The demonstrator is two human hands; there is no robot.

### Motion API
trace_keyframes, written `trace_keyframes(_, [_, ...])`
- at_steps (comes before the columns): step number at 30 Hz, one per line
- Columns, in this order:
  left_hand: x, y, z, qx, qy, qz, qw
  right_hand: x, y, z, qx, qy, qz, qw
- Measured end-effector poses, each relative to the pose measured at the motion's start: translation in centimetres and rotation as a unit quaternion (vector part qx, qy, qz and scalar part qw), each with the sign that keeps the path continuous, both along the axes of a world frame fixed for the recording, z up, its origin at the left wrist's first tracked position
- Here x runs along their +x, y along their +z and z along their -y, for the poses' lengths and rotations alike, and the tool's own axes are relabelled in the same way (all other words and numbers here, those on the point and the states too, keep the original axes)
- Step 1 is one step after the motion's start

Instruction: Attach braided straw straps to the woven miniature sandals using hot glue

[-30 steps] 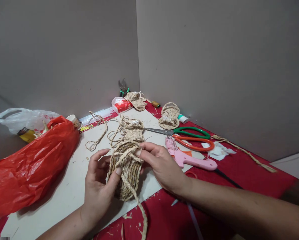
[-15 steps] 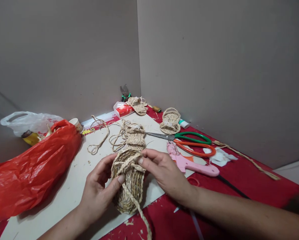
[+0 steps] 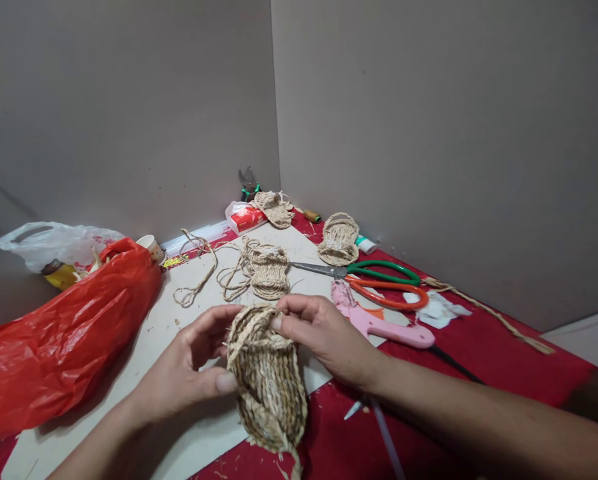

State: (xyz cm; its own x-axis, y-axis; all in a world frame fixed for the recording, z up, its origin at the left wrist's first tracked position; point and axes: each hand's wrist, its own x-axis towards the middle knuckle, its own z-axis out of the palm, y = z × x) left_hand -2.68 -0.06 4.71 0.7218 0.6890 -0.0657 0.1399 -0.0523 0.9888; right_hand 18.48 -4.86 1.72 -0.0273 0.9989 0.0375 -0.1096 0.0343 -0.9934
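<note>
A woven straw piece shaped like a small slipper sole [image 3: 271, 383] hangs between my hands, a braided tail dangling from its lower end. My left hand [image 3: 191, 363] holds its left edge, thumb on the side and fingers behind the top. With thumb and forefinger, my right hand [image 3: 316, 330] pinches the upper right rim. Just beyond lies a smaller woven piece [image 3: 270, 270] with loose cords [image 3: 233, 277]. Scissors [image 3: 386, 280] with green and orange handles rest to the right, above a pink glue gun [image 3: 396, 330].
A red plastic bag [image 3: 73, 333] sits at the left, with a clear bag [image 3: 61, 245] behind it. Two woven pieces [image 3: 339, 239] [image 3: 276, 208], pliers [image 3: 249, 185], a paper cup [image 3: 150, 247] and crumpled tissue [image 3: 439, 309] lie farther back. A braid [image 3: 493, 317] runs along the right edge.
The woven piece has turned so more of its face shows, and its braided tail has dropped to the lower end. My left thumb has moved from its middle to its left edge.
</note>
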Motion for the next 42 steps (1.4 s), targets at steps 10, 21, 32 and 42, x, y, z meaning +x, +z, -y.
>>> trace_keyframes(10, [1.0, -1.2, -0.6, -0.148, -0.039, 0.007, 0.988, -1.4, -0.6, 0.3, -0.085, 0.107, 0.053, 0.989])
trace_keyframes(21, [1.7, -3.0, 1.1, 0.184, 0.056, 0.017, 0.981, -1.6, -1.2, 0.3, -0.086, 0.134, 0.066, 0.985])
trace_keyframes(32, [1.5, -2.6, 1.2, 0.309, 0.037, 0.017, 0.950, -1.1, -1.6, 0.1, -0.085, 0.172, 0.041, 0.981])
trace_keyframes(42, [1.5, -2.1, 1.4, 0.319, 0.036, 0.017, 0.947, -0.3, -0.9, -0.2, -0.126, 0.247, -0.020, 0.961])
